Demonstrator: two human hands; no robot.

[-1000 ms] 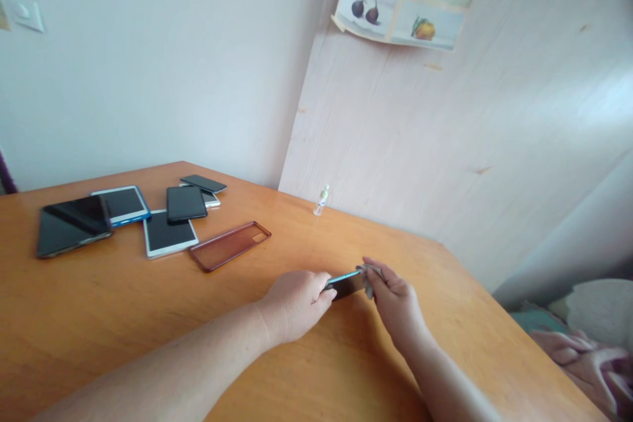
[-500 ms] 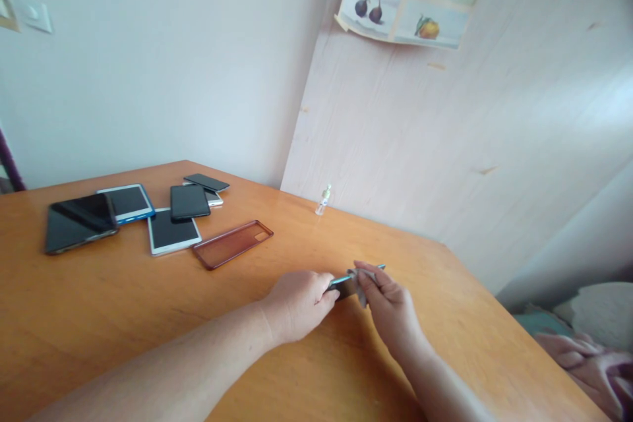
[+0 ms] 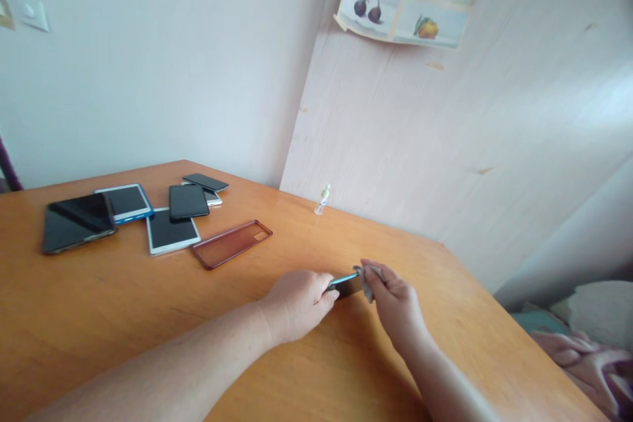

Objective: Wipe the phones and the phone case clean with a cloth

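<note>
My left hand (image 3: 301, 306) grips one end of a phone (image 3: 346, 279), which is tilted nearly edge-on above the table and shows a bluish edge. My right hand (image 3: 395, 297) is closed on a small grey cloth (image 3: 366, 285), pressed round the phone's far end. That end of the phone is hidden by the cloth and fingers. Beyond my left hand a reddish-brown see-through phone case (image 3: 230, 247) lies flat on the table.
On the wooden table (image 3: 123, 316), a large black tablet (image 3: 79, 223), a blue-edged tablet (image 3: 127, 201), a white tablet (image 3: 171, 234) and a black device (image 3: 188, 202) lie at the left, some overlapping. Two phones are stacked behind. A small clear bottle (image 3: 322, 200) stands near the back edge.
My right hand has slid slightly to the right along the phone's edge with the cloth, baring more of the edge near my left hand. My left hand keeps its hold.
</note>
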